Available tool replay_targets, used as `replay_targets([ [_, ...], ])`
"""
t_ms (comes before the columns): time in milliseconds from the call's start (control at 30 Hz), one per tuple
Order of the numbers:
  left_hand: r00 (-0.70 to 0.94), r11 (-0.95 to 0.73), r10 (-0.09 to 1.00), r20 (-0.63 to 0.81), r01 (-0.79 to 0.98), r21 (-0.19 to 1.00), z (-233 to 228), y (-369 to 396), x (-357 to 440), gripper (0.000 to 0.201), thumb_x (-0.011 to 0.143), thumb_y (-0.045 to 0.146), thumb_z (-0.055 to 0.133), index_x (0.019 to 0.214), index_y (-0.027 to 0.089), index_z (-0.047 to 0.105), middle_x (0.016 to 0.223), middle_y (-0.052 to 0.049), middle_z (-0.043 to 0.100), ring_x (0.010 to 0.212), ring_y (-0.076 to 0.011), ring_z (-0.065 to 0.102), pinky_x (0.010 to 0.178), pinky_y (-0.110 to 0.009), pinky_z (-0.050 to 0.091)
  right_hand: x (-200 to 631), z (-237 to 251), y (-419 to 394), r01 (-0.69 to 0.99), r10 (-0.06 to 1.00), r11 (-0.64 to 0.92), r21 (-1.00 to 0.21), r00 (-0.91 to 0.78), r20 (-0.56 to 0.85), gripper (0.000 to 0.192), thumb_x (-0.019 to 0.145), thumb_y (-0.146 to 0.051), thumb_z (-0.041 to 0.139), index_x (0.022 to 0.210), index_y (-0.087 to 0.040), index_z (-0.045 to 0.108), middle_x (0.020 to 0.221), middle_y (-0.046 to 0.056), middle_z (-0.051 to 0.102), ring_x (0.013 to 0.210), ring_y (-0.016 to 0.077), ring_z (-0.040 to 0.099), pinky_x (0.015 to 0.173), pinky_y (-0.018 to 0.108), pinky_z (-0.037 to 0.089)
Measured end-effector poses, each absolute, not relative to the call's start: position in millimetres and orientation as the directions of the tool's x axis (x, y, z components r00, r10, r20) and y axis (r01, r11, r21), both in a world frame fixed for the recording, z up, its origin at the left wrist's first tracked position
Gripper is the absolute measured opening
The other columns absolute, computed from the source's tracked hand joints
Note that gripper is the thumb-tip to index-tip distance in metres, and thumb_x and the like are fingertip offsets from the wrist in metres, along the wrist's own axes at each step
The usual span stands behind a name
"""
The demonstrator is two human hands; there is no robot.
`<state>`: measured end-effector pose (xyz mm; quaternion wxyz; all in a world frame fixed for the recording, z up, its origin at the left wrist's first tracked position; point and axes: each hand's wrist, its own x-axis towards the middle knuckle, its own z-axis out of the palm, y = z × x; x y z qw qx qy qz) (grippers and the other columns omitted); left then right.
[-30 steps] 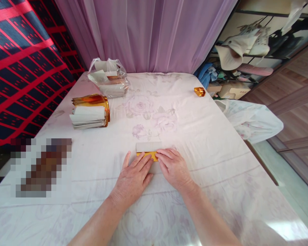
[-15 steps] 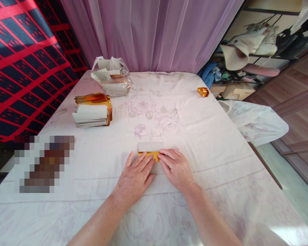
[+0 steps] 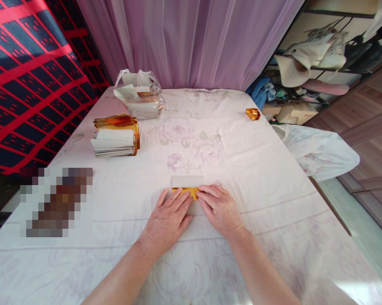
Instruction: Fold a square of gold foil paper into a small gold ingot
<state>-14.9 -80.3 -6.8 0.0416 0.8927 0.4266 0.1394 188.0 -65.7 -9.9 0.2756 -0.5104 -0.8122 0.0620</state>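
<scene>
A small sheet of gold foil paper (image 3: 193,195) lies on the cloth in front of me, a gold strip folded up along its near side and its pale grey back showing beyond. My left hand (image 3: 168,216) rests flat over the left part of the gold strip, its fingers outstretched and slightly spread. At the right end of the strip is my right hand (image 3: 219,207), fingers bent and close together, with fingertips and thumb gripping the paper's edge. The fingers cover parts of the fold.
To the left stand a stack of foil sheets (image 3: 116,134) and a clear plastic bag (image 3: 140,95) holding more paper. A folded gold foil piece (image 3: 252,114) sits by the far right edge of the flowered cloth (image 3: 257,169). Shelves and a white bag (image 3: 327,150) are beyond.
The whole view has shifted very slightly. Both hands keep their places on the foil paper, with no clear movement.
</scene>
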Motion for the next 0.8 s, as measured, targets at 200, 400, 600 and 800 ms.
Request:
replay_targets([
  [200, 0.58, -0.633, 0.769, 0.269, 0.749, 0.196, -9.0, -82.7, -13.6, 0.042, 0.101, 0.038, 0.041, 0.136, 0.019, 0.055, 0.139, -0.006, 0.061, 0.134, -0.023, 0.049, 0.119, -0.047, 0.023, 188.3, -11.4, -66.0, 0.799, 0.865, 0.464, -0.381, -0.316, 0.391, 0.025, 0.094, -0.017, 0.052, 0.098, -0.024, 0.076, 0.108, 0.006, 0.072, 0.099, 0.0225, 0.062, 0.089, 0.041, 0.053],
  [400, 0.46, -0.523, 0.841, 0.287, 0.826, 0.211, -4.4, -87.0, -17.4, 0.037, 0.098, 0.033, 0.046, 0.128, 0.019, 0.062, 0.13, -0.007, 0.066, 0.124, -0.0257, 0.056, 0.117, -0.05, 0.025, 189.0, -12.1, -65.5, 0.794, 0.861, 0.472, -0.383, -0.321, 0.396, 0.024, 0.094, -0.017, 0.052, 0.099, -0.024, 0.074, 0.108, 0.005, 0.072, 0.098, 0.0218, 0.062, 0.089, 0.04, 0.052],
  [600, 0.432, -0.491, 0.862, 0.266, 0.842, 0.223, -0.6, -84.0, -23.6, 0.036, 0.097, 0.031, 0.046, 0.128, 0.021, 0.063, 0.129, -0.006, 0.067, 0.123, -0.0276, 0.055, 0.115, -0.053, 0.028, 189.1, -10.0, -66.3, 0.819, 0.885, 0.435, -0.375, -0.311, 0.346, 0.026, 0.093, -0.019, 0.054, 0.113, -0.021, 0.07, 0.11, 0.009, 0.069, 0.099, 0.0244, 0.061, 0.089, 0.044, 0.052],
  [800, 0.431, -0.493, 0.86, 0.273, 0.841, 0.225, -2.1, -83.4, -23.9, 0.036, 0.096, 0.03, 0.046, 0.128, 0.024, 0.063, 0.127, -0.005, 0.067, 0.123, -0.0268, 0.055, 0.115, -0.052, 0.028, 190.1, -8.2, -67.6, 0.826, 0.895, 0.425, -0.369, -0.321, 0.311, 0.023, 0.092, -0.023, 0.057, 0.11, -0.024, 0.071, 0.109, 0.009, 0.067, 0.098, 0.0245, 0.06, 0.088, 0.044, 0.051],
])
